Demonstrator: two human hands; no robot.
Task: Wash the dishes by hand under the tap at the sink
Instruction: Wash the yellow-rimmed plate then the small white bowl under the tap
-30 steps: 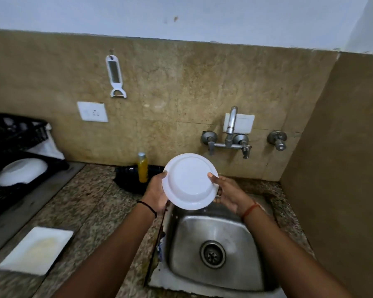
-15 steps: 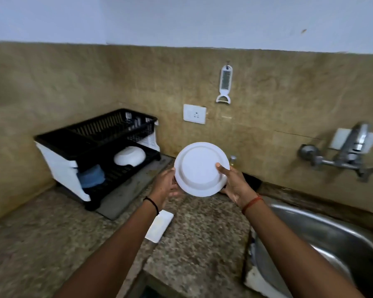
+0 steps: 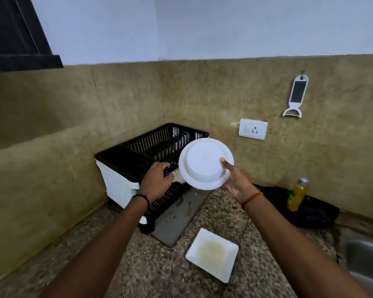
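**Washed plate held at the drying rack**

The right hand point(image 3: 235, 179) holds a round white plate point(image 3: 205, 163) by its right rim. The thumb lies on the face turned toward the camera; the other fingers are closed behind the rim and are hidden. The plate is tilted nearly upright, with its underside and foot ring toward the camera. It hangs in the air above the near right corner of the black dish rack point(image 3: 151, 151), which stands in the far left corner of the tabletop point(image 3: 155, 265).

The left hand point(image 3: 157, 179) is just left of the plate. Its fingers are curled at the rack's near edge, beside a white item in the lower tier. Whether the fingers grip that item or only rest there cannot be told. The left hand does not hold the plate.

Key relation: the rack slots lie directly behind and to the left of the plate, far side of both hands. The plate's face stands roughly crosswise to the line of sight, so it probably needs a turn to line up with a slot. The right hand alone carries the plate; the left hand is nearer the rack.

A square white dish point(image 3: 211, 253) with yellowish residue lies flat on the tabletop, near and right of the rack, apparently still unwashed. The sink point(image 3: 366, 254) edge shows at the right.
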